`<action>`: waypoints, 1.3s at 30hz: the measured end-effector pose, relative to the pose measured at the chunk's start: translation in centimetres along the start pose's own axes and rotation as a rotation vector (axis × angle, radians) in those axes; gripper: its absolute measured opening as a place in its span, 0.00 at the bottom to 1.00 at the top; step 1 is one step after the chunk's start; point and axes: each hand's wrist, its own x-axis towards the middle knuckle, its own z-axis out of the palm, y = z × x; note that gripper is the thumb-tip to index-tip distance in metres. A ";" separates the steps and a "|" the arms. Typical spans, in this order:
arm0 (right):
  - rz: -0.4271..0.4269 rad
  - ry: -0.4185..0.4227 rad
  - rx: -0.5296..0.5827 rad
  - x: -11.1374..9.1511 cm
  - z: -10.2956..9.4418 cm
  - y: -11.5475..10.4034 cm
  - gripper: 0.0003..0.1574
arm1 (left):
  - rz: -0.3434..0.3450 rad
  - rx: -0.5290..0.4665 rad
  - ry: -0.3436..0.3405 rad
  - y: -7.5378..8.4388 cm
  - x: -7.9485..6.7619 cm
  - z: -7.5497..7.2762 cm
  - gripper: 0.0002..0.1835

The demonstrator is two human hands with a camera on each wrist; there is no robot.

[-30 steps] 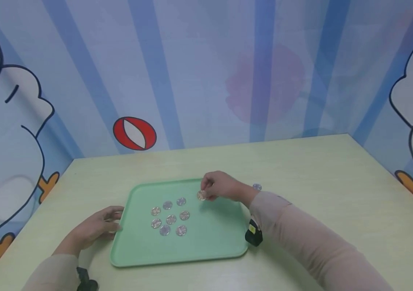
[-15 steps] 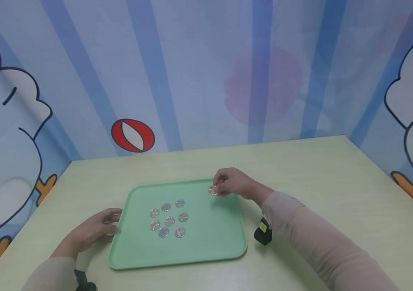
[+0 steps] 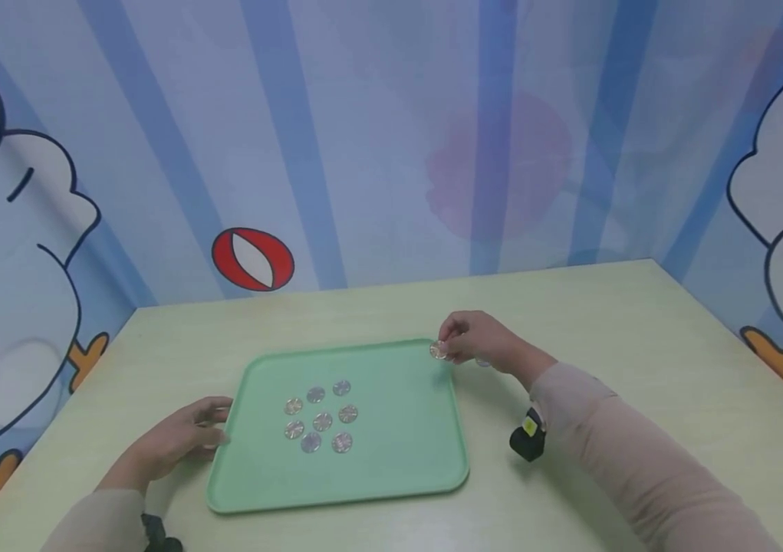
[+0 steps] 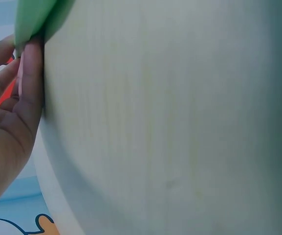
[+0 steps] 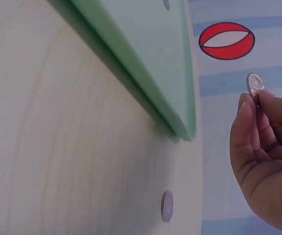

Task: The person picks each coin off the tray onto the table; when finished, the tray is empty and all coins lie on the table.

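Eight coins (image 3: 323, 421) lie in the green tray (image 3: 405, 452). By its far right corner the right hand (image 3: 486, 337) pinches a ninth coin (image 3: 437, 350); a tenth coin (image 5: 167, 206) lies past the right edge. The left hand (image 3: 177, 438), relaxed, touches the left edge.

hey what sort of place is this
Probably an indoor recording booth or staged play corner: a pale table has a cartoon-printed backdrop behind it and along both sides, and a black wrist-worn device shows.

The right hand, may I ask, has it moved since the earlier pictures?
Yes; in the head view, the right hand has shifted rightward against the tray, to its far right corner.
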 end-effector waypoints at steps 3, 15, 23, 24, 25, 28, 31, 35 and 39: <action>0.017 0.027 -0.022 -0.4 -0.8 0.2 0.08 | 0.001 0.009 0.000 0.0 0.0 0.0 0.35; 0.046 0.082 -0.029 -1.7 -3.3 1.6 0.10 | -0.001 0.009 0.007 -0.2 0.1 0.0 0.35; 0.069 0.114 -0.048 -2.5 -5.0 2.3 0.10 | -0.010 0.002 0.021 0.0 0.0 0.1 0.34; 0.069 0.117 -0.056 -2.5 -5.3 2.3 0.10 | -0.009 0.008 0.018 0.1 0.0 0.1 0.35; 0.069 0.118 -0.063 -2.6 -5.5 2.4 0.11 | -0.015 0.008 0.024 0.1 0.0 0.1 0.35; 0.075 0.125 -0.075 -2.8 -6.0 2.6 0.11 | -0.017 0.020 0.022 0.2 0.1 0.1 0.35; 0.086 0.130 -0.089 -3.0 -6.4 2.7 0.11 | -0.024 0.020 0.030 0.3 0.0 0.1 0.35; 0.105 0.135 -0.106 -3.2 -6.7 3.0 0.11 | -0.028 0.021 0.030 0.2 0.1 0.1 0.34; 0.115 0.134 -0.118 -3.2 -6.9 3.7 0.09 | -0.025 0.021 0.021 0.2 0.0 0.0 0.34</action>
